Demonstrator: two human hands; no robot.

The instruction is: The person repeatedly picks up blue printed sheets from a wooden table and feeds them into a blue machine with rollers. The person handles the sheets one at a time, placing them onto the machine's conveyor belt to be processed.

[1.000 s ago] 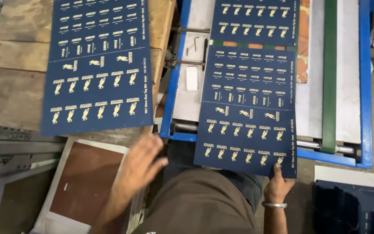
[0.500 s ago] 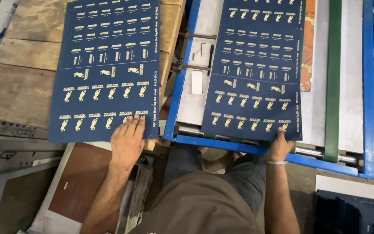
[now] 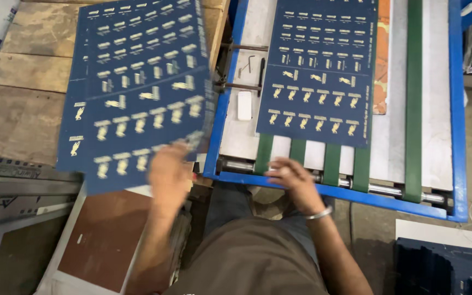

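Left hand lifting a blue printed sheet off the bench stack; right hand free at the conveyor's front edge.

Lifted sheet (image 3: 148,93): navy with gold marks, motion-blurred, long axis running away from the person, rotated slightly clockwise against the sheet under it (image 3: 71,125), near edge raised. Left hand (image 3: 169,173) is blurred at the sheet's near edge, grip appears closed on that edge; finger detail not resolvable. The sheets lie on a wooden bench (image 3: 23,98). Second printed sheet (image 3: 318,71) lies flat on the green belts (image 3: 331,164) of the blue-framed conveyor (image 3: 222,109), long axis also pointing away, near edge well clear of the frame's front rail. Right hand (image 3: 290,177) has fingers loosely spread, holding nothing, over the front rail beside the belts, not touching that sheet.
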